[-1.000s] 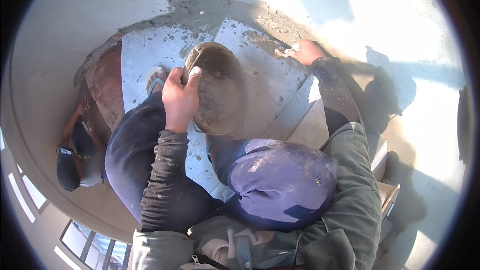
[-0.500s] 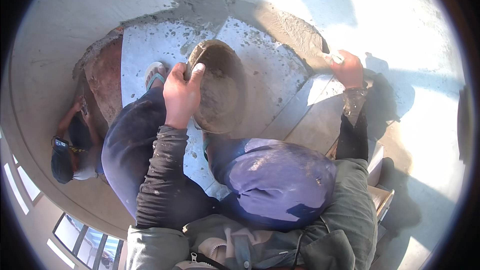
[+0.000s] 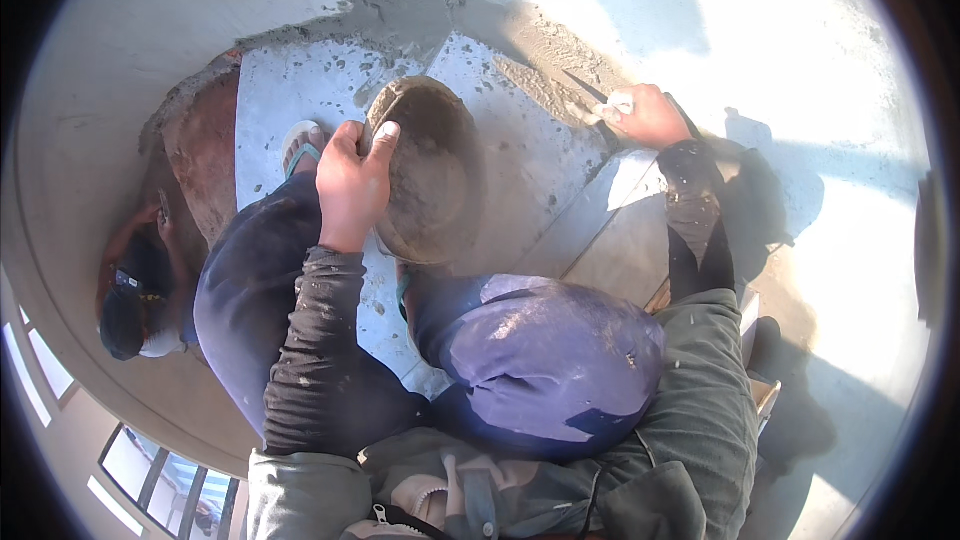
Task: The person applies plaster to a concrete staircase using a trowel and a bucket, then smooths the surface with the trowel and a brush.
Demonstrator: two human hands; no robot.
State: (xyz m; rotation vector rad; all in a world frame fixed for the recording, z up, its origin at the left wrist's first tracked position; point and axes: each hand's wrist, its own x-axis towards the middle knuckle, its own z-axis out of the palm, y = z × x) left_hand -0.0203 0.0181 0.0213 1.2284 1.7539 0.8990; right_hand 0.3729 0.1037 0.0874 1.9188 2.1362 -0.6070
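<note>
My left hand (image 3: 355, 185) grips the bowl (image 3: 462, 145), likely to keep it in reach of the trowel (image 3: 548, 92) my right hand (image 3: 648, 116) clenches.

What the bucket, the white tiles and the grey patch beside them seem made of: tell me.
Bucket: perhaps plastic or rubber, its finish hidden under matte grey-brown coating. White tiles: likely ceramic, smooth where splatter leaves them bare. Grey patch: probably cement mortar, rough, dark tone suggesting dampness.

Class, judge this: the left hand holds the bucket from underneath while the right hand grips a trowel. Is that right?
Not from underneath: the left hand holds the bucket by its rim in the head view; the right hand grips a trowel.
</note>
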